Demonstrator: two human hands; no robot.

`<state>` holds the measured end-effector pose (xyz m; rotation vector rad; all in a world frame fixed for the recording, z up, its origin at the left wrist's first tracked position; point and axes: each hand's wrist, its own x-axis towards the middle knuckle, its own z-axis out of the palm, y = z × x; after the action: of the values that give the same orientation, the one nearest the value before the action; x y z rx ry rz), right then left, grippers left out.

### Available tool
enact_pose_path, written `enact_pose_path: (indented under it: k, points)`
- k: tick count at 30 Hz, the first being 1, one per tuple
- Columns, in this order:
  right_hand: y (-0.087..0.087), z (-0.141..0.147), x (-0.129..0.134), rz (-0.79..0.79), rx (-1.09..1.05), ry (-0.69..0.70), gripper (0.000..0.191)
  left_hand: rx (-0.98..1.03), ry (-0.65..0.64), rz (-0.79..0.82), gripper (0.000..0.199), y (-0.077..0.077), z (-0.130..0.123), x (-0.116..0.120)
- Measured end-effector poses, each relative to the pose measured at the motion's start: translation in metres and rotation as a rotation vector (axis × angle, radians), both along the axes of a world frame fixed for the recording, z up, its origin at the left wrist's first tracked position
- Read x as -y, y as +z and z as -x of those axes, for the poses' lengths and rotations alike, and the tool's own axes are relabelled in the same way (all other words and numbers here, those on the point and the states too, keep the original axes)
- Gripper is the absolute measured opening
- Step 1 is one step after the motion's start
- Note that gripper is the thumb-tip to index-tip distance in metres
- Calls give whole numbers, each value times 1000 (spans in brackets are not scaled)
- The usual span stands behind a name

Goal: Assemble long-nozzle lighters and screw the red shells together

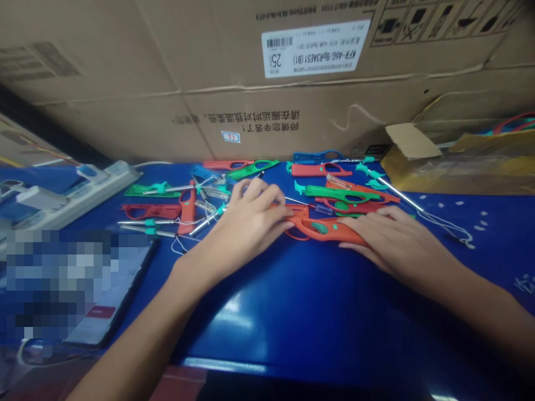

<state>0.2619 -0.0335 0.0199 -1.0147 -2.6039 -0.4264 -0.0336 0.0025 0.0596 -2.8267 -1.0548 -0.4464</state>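
Observation:
Both my hands are on an orange lighter casing [330, 229] with a finger loop, held just above the blue table. My left hand [254, 220] has its fingers closed on the casing's left end; the fingertips partly hide that part. My right hand [397, 239] grips the casing's right end, thumb below and fingers on top. Another flat orange piece [300, 211] shows behind the loop. Just beyond my hands lie a screwdriver [321, 208] with a clear purplish handle and a green lighter casing [343, 193].
Several red, green and blue casings and metal tubes [167, 223] with wires lie behind my left hand. A large cardboard box [234, 67] walls off the back. At left are a power strip [79, 195] and a screen device [121, 278]; an open carton [455, 161] stands right.

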Motion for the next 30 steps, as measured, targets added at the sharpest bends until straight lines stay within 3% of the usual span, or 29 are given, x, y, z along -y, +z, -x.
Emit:
enact_pose_path:
  k: [2,5,8,17,21,25,30]
  points:
    - [-3,1,1,-15,-11,7,33,13,15,-72,28,-2,-4,1]
    - [-5,3,4,-6,-49,21,32,36,-71,-100,31,-7,-11,6]
    - [-3,7,6,1,-69,22,36,26,-161,-52,30,-9,-15,11]
    - [6,13,11,158,-121,26,38,17,-215,77,35,3,-13,18]
    - [6,20,15,48,-90,-11,37,30,-175,37,34,3,-16,22]
    - [3,31,20,-41,19,-175,32,13,-173,-42,31,-5,-26,27]
    - [-2,25,16,101,-67,-189,38,58,-156,-199,29,-5,-39,36]
